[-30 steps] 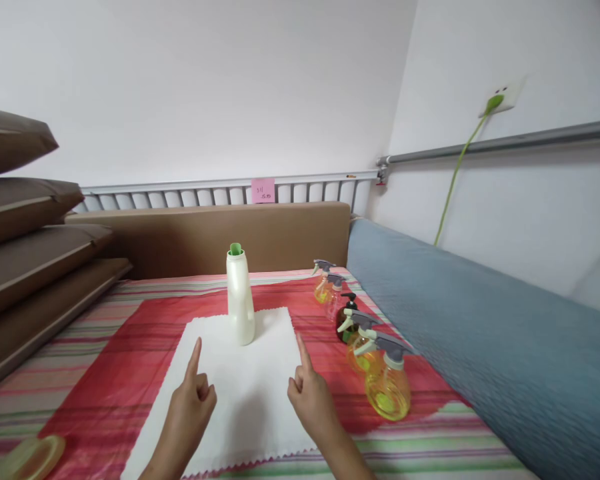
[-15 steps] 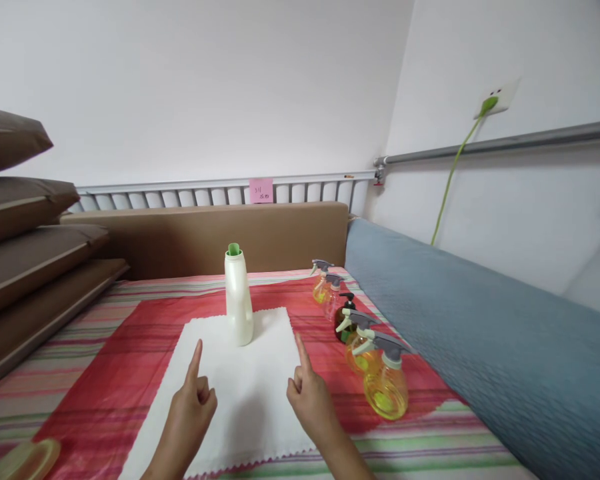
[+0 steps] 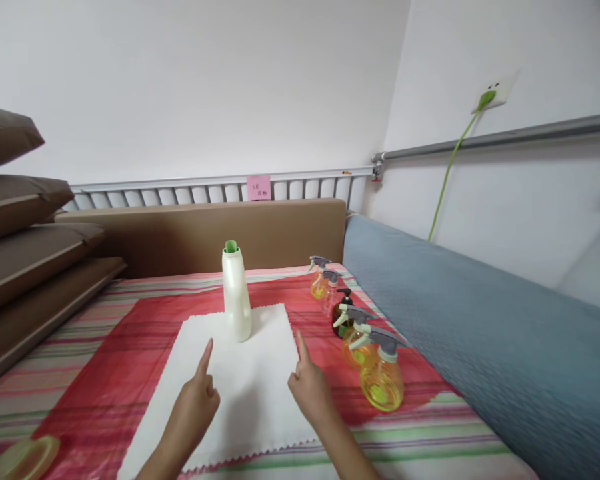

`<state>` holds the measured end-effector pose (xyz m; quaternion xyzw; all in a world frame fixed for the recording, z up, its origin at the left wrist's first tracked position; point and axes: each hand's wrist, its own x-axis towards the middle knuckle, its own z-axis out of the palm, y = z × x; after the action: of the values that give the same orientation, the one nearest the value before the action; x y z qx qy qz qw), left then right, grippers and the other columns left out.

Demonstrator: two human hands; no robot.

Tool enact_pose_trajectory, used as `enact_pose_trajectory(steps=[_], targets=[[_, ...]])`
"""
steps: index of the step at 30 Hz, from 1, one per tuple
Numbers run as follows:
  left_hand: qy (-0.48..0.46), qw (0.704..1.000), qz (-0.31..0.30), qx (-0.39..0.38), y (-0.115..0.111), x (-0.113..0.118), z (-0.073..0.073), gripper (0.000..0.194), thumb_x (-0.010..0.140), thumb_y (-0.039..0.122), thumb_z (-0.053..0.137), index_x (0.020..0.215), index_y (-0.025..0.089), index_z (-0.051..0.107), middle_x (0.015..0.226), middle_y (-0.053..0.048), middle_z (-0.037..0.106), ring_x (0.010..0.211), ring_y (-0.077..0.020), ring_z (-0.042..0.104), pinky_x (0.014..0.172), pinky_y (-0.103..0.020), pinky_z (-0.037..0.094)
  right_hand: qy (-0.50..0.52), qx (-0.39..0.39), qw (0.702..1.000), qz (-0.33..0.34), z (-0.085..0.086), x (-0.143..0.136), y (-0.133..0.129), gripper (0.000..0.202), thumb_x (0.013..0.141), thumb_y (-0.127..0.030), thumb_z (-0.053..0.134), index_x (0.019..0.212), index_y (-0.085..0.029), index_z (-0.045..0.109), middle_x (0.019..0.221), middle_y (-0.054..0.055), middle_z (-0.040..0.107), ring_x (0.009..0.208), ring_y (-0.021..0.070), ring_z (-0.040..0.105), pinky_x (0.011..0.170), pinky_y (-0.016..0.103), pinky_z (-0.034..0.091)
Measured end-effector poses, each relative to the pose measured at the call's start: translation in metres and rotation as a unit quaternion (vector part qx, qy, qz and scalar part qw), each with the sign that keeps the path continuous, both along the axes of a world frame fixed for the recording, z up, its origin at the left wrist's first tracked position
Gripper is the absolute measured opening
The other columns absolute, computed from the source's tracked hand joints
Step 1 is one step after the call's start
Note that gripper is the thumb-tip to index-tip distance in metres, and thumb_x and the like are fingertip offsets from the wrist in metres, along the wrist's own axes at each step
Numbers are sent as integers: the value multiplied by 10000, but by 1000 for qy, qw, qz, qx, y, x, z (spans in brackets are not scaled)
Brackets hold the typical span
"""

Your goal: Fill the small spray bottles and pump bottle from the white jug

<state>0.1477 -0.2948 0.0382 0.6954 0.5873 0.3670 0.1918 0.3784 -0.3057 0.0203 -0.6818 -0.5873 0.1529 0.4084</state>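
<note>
My left hand (image 3: 195, 403) hovers over the left part of a white cloth (image 3: 250, 413) with a zigzag edge. Its index finger points forward, and the other fingers are curled with nothing in them. At the cloth's right edge, my right hand (image 3: 309, 387) is posed likewise, index finger out and empty. Beyond both hands a pale, cream-white bottle (image 3: 237, 300) stands upright on the cloth, apart from them. Something green (image 3: 231, 246) shows in its open neck.
To the right stand several spray bottles, the nearest a yellow one (image 3: 381, 383), and a dark pump bottle (image 3: 343, 317). A pale round lid-like object (image 3: 27, 460) lies at lower left. Brown cushions (image 3: 35, 250) are stacked on the left; a blue padded side (image 3: 470, 320) borders the right.
The view has shifted slightly. My left hand has moved a little right and its finger tilts more to the right. The bottles stay in place on the cloth and sheet.
</note>
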Motion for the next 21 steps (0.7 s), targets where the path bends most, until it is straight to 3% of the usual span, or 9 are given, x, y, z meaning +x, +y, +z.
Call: enact_pose_trajectory(steps=[2, 5, 10, 12, 14, 16, 18, 19, 21], targets=[[23, 997, -16, -67, 6, -5, -15, 855, 570, 88, 408, 1400, 50, 209, 412, 124, 324, 405, -129, 380, 478, -213, 278, 15, -24, 1000, -4, -7, 4, 8, 823, 605, 1, 411, 1400, -145, 257, 440, -111, 249, 432, 136, 390, 443, 218, 258], [6, 998, -13, -69, 9, -10, -27, 886, 561, 73, 405, 1416, 89, 173, 417, 128, 326, 412, -128, 393, 481, -212, 279, 24, -23, 999, -3, -14, 6, 13, 796, 629, -5, 404, 1399, -132, 247, 448, -111, 272, 446, 131, 387, 454, 218, 258], [-19, 997, -4, -81, 4, -8, -23, 888, 578, 66, 451, 1417, 86, 162, 434, 133, 284, 429, -117, 377, 490, -211, 295, 29, -33, 999, -4, -15, 5, 12, 785, 640, -8, 399, 1400, -115, 234, 444, -114, 271, 439, 137, 371, 464, 235, 229], [-22, 995, -12, -99, 5, -6, -19, 883, 619, 83, 475, 1425, 90, 115, 453, 125, 335, 444, -117, 397, 496, -214, 318, 29, -33, 999, 0, -15, 4, 12, 778, 645, -14, 398, 1400, -114, 235, 442, -114, 274, 440, 141, 373, 473, 240, 228], [-49, 992, -36, -114, 13, -3, -12, 891, 664, 160, 544, 1431, 119, 93, 574, 75, 510, 510, -124, 476, 536, -227, 379, 37, -30, 999, 6, -15, 5, 11, 749, 675, -50, 403, 1400, -113, 230, 447, -111, 289, 445, 146, 388, 481, 241, 243], [-114, 987, -44, -109, 30, 2, 2, 911, 647, 255, 648, 1419, 139, 177, 865, -41, 635, 695, -163, 575, 655, -267, 442, 48, -24, 998, 16, -18, 9, 9, 690, 732, -142, 415, 1398, -118, 235, 460, -105, 318, 452, 153, 412, 491, 243, 267], [-212, 973, -9, -87, 55, 10, 21, 876, 581, 283, 738, 1349, 117, 350, 1096, -145, 604, 943, -243, 575, 795, -323, 437, 58, -22, 998, 32, -23, 13, 8, 663, 767, -266, 421, 1390, -112, 251, 474, -97, 350, 465, 163, 437, 500, 250, 294], [-276, 957, 23, -85, 69, 15, 30, 825, 547, 263, 773, 1284, 103, 439, 1147, -177, 583, 1015, -283, 551, 829, -351, 423, 60, -24, 997, 40, -26, 16, 7, 661, 771, -313, 416, 1381, -104, 272, 483, -91, 367, 476, 168, 449, 507, 255, 308], [-317, 945, 35, -77, 97, 28, 45, 669, 573, 273, 776, 1175, 111, 535, 1183, -187, 572, 1079, -305, 530, 861, -363, 411, 58, -36, 996, 54, -34, 21, 7, 658, 760, -357, 407, 1354, -84, 330, 505, -72, 407, 505, 178, 472, 525, 265, 337]])
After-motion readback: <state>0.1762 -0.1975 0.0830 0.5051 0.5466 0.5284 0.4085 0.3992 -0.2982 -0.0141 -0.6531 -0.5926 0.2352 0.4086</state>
